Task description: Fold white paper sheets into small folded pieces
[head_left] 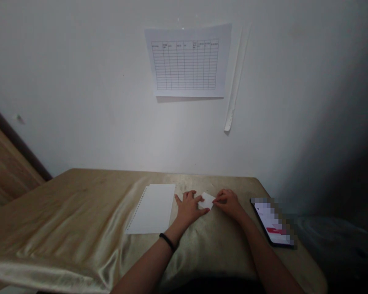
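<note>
A small folded piece of white paper lies on the cloth-covered table between my two hands. My left hand, with a black band on its wrist, has its fingers spread, and the thumb and a fingertip touch the paper's left side. At the paper's right corner, my right hand pinches the edge between thumb and finger. Just left of my left hand rests a stack of white loose-leaf sheets with punched holes down its left edge.
A phone with a lit, partly blurred screen lies near the table's right edge. Shiny gold cloth with wrinkles covers the table. On the wall hang a printed table sheet and a narrow white strip. Brown wood stands at far left.
</note>
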The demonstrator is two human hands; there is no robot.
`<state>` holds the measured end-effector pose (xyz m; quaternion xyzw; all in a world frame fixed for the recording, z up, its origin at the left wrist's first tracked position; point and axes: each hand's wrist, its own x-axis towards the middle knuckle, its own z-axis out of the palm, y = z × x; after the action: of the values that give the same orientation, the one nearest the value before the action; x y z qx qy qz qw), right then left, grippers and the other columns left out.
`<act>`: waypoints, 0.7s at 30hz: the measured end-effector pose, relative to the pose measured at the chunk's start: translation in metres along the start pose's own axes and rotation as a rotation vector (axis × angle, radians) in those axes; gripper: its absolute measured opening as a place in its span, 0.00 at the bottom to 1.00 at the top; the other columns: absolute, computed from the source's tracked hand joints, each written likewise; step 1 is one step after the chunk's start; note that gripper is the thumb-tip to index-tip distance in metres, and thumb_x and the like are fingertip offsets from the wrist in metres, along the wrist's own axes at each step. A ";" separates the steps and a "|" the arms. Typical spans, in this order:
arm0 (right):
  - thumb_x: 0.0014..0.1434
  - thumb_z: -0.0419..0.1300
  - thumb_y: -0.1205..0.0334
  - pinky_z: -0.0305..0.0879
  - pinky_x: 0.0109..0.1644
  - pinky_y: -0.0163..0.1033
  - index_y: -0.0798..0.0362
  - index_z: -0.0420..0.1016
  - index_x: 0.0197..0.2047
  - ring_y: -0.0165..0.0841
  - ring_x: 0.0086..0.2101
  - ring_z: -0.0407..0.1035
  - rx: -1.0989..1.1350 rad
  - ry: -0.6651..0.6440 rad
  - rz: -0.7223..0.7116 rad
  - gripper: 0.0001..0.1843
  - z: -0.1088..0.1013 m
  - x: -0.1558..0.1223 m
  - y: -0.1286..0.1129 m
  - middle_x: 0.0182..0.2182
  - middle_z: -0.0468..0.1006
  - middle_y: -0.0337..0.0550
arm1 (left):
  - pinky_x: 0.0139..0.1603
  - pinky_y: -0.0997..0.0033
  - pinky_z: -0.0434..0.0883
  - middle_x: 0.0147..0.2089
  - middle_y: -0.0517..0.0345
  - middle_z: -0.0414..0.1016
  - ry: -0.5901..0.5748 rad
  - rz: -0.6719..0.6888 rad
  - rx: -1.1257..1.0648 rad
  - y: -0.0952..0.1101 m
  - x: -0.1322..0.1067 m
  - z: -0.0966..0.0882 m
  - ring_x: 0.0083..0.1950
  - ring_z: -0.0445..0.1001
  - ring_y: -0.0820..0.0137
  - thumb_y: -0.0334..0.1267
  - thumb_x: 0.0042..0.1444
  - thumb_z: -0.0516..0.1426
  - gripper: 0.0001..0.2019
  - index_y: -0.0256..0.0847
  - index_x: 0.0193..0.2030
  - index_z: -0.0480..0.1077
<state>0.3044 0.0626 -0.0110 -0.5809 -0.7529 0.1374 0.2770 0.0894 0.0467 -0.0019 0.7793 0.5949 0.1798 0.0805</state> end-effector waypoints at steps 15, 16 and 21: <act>0.60 0.63 0.51 0.51 0.61 0.47 0.40 0.85 0.38 0.39 0.47 0.63 -0.137 -0.089 -0.037 0.09 -0.001 -0.008 -0.012 0.41 0.74 0.43 | 0.64 0.20 0.41 0.64 0.48 0.65 0.051 -0.045 0.037 0.000 0.002 0.003 0.66 0.58 0.46 0.60 0.52 0.62 0.24 0.52 0.52 0.74; 0.60 0.62 0.50 0.51 0.61 0.47 0.39 0.85 0.39 0.39 0.47 0.63 -0.168 -0.082 -0.036 0.10 -0.002 -0.007 -0.013 0.41 0.74 0.43 | 0.64 0.20 0.41 0.65 0.48 0.65 0.048 -0.048 0.036 0.000 0.002 0.003 0.67 0.58 0.46 0.60 0.52 0.62 0.24 0.52 0.52 0.74; 0.64 0.57 0.45 0.49 0.61 0.52 0.36 0.84 0.41 0.42 0.47 0.63 -0.280 -0.036 0.014 0.15 -0.003 -0.005 -0.013 0.41 0.73 0.45 | 0.64 0.19 0.40 0.65 0.48 0.65 0.028 -0.048 0.030 0.000 0.003 0.004 0.67 0.57 0.46 0.59 0.51 0.63 0.24 0.52 0.52 0.74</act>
<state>0.2967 0.0539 -0.0033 -0.6164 -0.7656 0.0434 0.1788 0.0912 0.0501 -0.0048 0.7633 0.6171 0.1799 0.0645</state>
